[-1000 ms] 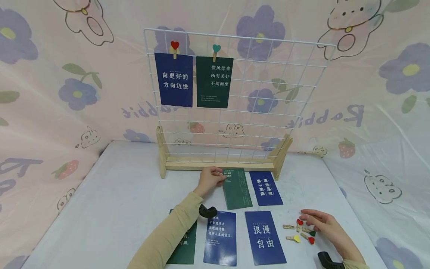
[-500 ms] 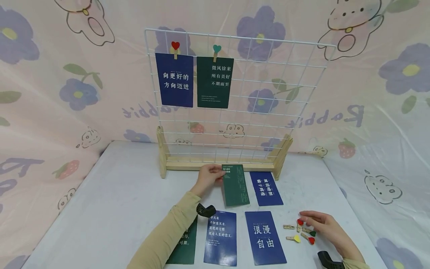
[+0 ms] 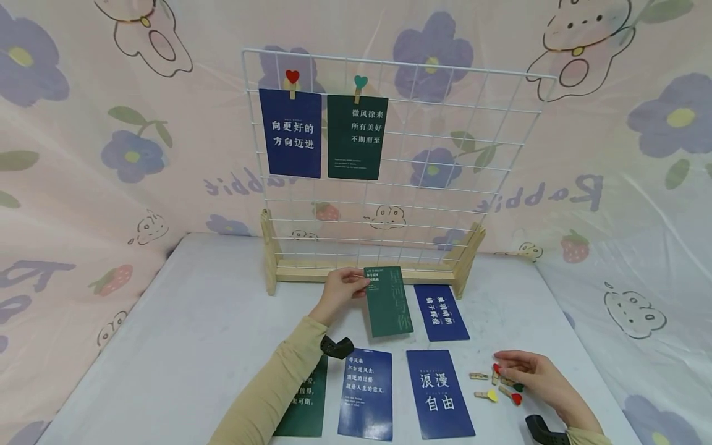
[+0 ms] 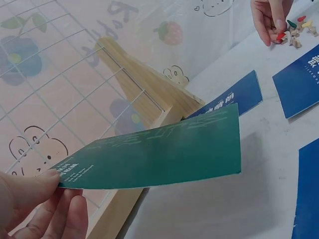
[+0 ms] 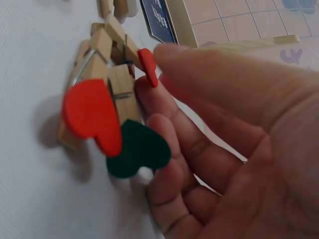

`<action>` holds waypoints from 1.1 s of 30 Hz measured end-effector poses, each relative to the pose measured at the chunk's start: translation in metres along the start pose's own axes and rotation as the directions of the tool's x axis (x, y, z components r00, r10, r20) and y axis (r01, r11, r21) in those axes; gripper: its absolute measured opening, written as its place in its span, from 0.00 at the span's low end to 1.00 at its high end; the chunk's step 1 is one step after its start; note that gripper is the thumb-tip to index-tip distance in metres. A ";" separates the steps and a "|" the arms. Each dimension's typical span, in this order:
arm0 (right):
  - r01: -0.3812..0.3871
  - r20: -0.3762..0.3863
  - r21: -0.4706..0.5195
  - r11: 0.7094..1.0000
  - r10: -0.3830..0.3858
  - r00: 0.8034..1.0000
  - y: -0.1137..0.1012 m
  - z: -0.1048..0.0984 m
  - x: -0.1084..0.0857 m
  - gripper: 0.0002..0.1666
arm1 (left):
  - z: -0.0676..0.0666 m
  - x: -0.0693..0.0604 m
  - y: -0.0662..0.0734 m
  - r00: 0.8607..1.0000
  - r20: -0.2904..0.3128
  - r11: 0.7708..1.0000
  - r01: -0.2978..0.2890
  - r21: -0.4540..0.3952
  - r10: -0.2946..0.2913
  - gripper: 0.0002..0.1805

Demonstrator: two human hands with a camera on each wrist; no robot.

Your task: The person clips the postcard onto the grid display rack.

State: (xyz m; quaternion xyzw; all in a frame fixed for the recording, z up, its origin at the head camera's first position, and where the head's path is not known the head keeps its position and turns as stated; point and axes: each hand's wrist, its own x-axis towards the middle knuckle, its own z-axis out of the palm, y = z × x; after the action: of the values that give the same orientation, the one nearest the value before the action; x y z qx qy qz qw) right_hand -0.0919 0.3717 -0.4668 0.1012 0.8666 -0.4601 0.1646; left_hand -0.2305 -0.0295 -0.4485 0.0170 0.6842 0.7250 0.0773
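Note:
My left hand [image 3: 340, 290] pinches a green card [image 3: 388, 303] by its upper left corner, in front of the rack's wooden base. In the left wrist view the card [image 4: 164, 154] is tilted and its far end stands off the table. My right hand [image 3: 536, 374] is over a small cluster of wooden clothespins with coloured hearts. In the right wrist view, its thumb and forefinger pinch a clothespin [image 5: 148, 67] at its red heart; whether it is lifted is unclear. Beside these fingers lie a larger red-heart clothespin [image 5: 92, 117] and a green-heart one [image 5: 138, 149].
A white wire grid rack [image 3: 445, 148] holds a blue card [image 3: 292, 154] and a dark green card [image 3: 356, 161], each clipped with a heart clothespin. Several cards, such as a blue card [image 3: 439, 395], lie on the white table [image 3: 183, 346]. My left sleeve partly covers another green card [image 3: 306, 408].
My left hand has raised the green card slightly, up and to the left, off the table. My right thumb has moved down onto the red heart among the clothespins.

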 end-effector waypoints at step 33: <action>0.046 -0.005 -0.043 0.998 -0.046 0.999 -0.002 -0.007 -0.001 0.17 | -0.002 -0.003 0.002 1.000 -0.010 1.000 0.029 -0.012 -0.029 0.16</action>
State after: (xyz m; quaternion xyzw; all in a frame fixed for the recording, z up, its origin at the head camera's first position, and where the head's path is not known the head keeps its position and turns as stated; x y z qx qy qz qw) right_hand -0.0934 0.3765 -0.4612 0.0790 0.8789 -0.4448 0.1533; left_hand -0.2277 -0.0321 -0.4466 0.0030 0.6805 0.7279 0.0843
